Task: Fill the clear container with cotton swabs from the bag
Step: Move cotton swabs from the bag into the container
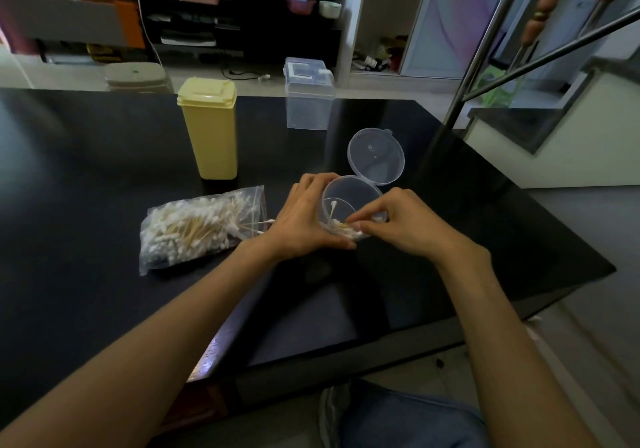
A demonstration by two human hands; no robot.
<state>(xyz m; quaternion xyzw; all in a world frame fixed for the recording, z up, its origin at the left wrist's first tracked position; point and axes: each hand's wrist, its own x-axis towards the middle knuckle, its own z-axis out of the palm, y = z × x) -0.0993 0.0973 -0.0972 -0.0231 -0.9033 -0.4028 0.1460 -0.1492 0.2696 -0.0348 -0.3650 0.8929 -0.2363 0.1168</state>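
Many cotton swabs fill the plastic bag lying on the left of the dark table, a few sticks poking out of its open mouth toward the left hand. Behind the bag stands a yellow lidded box. That left hand curls around the side of the clear container, whose hinged lid is flipped open. At the container's near rim the right hand pinches a small bunch of swabs between fingertips and thumb. Farther back sits a clear rectangular box.
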